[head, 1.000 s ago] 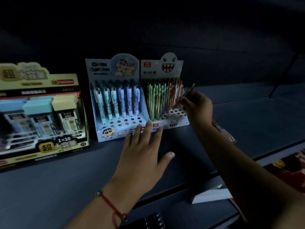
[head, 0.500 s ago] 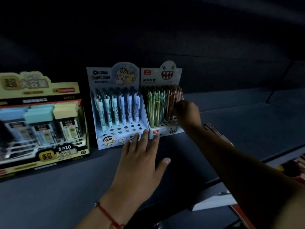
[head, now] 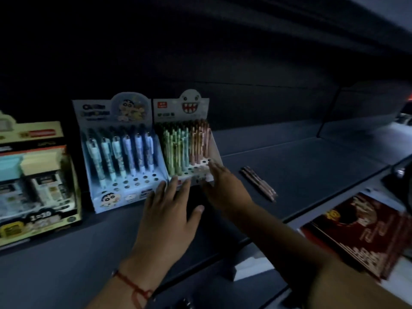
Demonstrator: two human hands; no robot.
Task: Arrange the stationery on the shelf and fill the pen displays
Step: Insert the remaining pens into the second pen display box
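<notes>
Both hands flat, fingers straight, bracing light, tippy ghost pen display at its base; loose pens near shelf front edge, slim, rollable, for pinching mid-barrel.

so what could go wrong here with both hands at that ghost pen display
1. The left hand and right hand press on the light cardboard ghost display; a hard shove could tip it and spill its packed pens.
2. It stands tight against the cartoon display, which may shift too.
3. The loose pens lying on the shelf could roll off.
</notes>
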